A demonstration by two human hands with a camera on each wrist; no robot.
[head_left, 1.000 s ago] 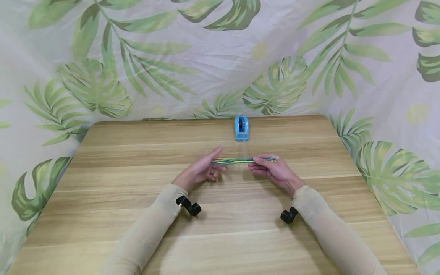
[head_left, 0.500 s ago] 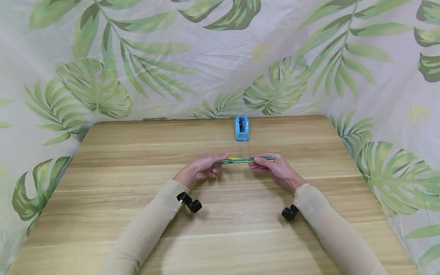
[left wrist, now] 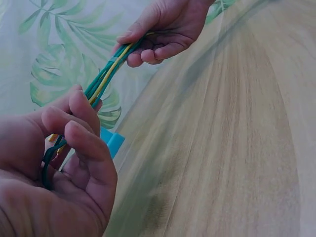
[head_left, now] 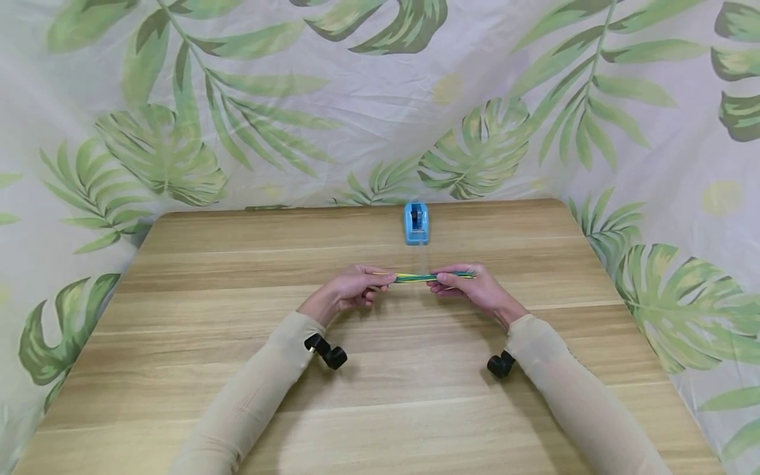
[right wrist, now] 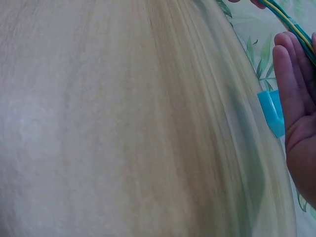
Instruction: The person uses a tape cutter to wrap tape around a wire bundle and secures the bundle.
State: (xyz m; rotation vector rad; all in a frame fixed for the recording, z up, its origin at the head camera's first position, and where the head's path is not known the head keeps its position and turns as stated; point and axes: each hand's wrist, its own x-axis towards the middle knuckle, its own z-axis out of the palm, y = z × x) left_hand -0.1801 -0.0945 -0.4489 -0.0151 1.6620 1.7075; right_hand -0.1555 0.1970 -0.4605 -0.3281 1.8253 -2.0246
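A bundle of thin green and yellow wires (head_left: 411,278) stretches level between both hands in the head view. My left hand (head_left: 355,286) pinches its left end between thumb and fingers, with wire ends curling into the palm in the left wrist view. On the right end, my right hand (head_left: 475,289) grips the bundle under its thumb, its other fingers extended along the far side. A strip of clear tape (head_left: 423,257) runs from the blue tape dispenser (head_left: 416,224) to the middle of the bundle. A shiny band of tape (left wrist: 114,60) shows across the wires in the left wrist view.
The dispenser stands near the back edge of the wooden table (head_left: 237,264), straight beyond the hands. Behind it hangs a leaf-patterned cloth (head_left: 368,105). Black wrist cameras (head_left: 326,353) sit on both sleeves.
My left thumb, raised a second ago, has come down onto the wires, and that hand has slid slightly right along the bundle. The right hand and the dispenser stay nearly in place.
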